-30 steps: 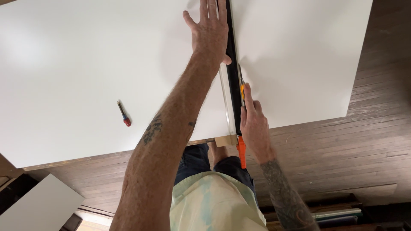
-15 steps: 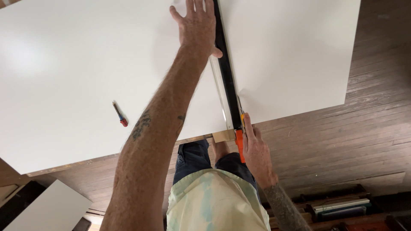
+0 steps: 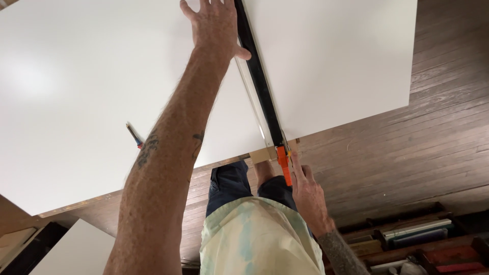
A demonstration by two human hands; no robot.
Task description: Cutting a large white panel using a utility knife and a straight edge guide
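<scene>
The left hand (image 3: 216,28) lies flat, fingers spread, pinning the black straightedge (image 3: 257,76) on the white board (image 3: 76,76), while the right hand (image 3: 305,191) has its grip closed around the orange utility knife (image 3: 283,164) at the board's near edge, apparently ending a cut; lifting the blade clear calls for care.

The right hand (image 3: 305,196) has drawn the orange knife (image 3: 283,164) nearward along the black straightedge (image 3: 260,81), past the white board's (image 3: 76,76) near edge.

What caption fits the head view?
Left hand presses a black straightedge onto a white board; right hand holds an orange knife at its edge.
</scene>
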